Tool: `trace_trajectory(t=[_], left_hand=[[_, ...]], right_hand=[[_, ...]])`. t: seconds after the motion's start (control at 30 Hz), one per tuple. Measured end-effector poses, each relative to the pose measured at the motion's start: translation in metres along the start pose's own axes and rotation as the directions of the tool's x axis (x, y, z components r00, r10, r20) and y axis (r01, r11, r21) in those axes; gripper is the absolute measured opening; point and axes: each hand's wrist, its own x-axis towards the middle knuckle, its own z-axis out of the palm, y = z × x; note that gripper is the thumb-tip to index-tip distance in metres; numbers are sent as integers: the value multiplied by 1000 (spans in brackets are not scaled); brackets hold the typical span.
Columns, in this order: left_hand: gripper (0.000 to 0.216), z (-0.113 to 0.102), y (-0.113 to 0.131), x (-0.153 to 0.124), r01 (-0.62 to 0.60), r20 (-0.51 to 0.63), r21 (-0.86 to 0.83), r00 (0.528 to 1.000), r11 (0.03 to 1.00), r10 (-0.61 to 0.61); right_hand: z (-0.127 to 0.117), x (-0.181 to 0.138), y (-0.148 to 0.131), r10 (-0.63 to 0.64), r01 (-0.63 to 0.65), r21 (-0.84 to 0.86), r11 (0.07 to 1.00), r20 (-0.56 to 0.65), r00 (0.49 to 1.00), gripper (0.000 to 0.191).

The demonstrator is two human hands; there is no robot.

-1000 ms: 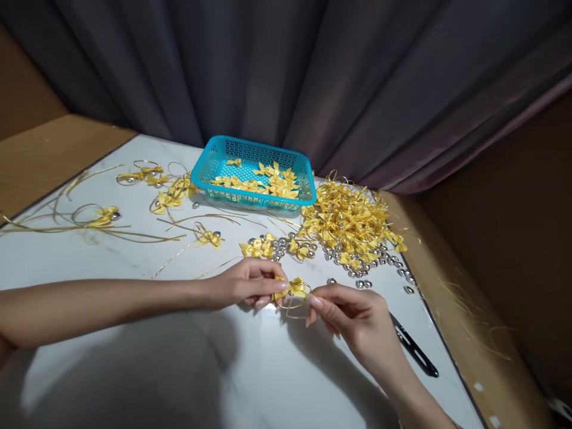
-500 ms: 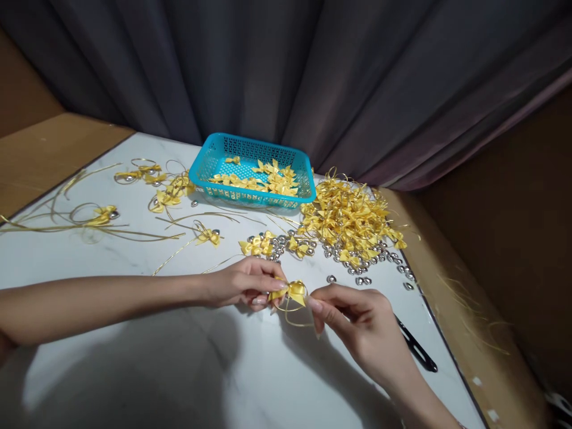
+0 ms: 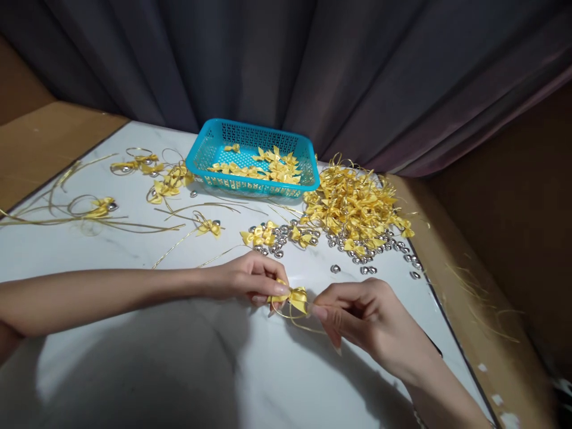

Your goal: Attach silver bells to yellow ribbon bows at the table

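Note:
My left hand (image 3: 248, 279) pinches a small yellow ribbon bow (image 3: 291, 295) just above the white marble table (image 3: 179, 357). My right hand (image 3: 364, 316) is closed on the thin gold cord (image 3: 295, 319) that loops under the bow. Both hands meet at the table's middle front. A large heap of yellow bows (image 3: 353, 205) lies behind my right hand, with silver heart beads (image 3: 357, 256) scattered along its near side. A turquoise plastic basket (image 3: 210, 152) with several bows in it stands at the back.
Finished bows on gold cord loops (image 3: 100, 208) lie spread over the left of the table. A dark curtain (image 3: 286, 71) hangs behind. The wooden table edge (image 3: 465, 286) runs along the right, with stray cord scraps on it.
My right hand has pulled down and right, drawing the cord loop out under the bow. The view has dipped a little; the black pen by my right wrist is now hidden.

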Motion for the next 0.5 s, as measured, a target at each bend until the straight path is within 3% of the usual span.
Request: trace_trajectory(t=[0.2, 0.5], left_hand=[[23, 1, 2, 1, 34, -6, -3, 999, 999, -34], [24, 5, 2, 2, 57, -70, -115, 995, 992, -65]], right_hand=[[1, 2, 3, 66, -71, 154, 986, 40, 997, 26], [13, 7, 10, 48, -45, 256, 966, -7, 999, 32]])
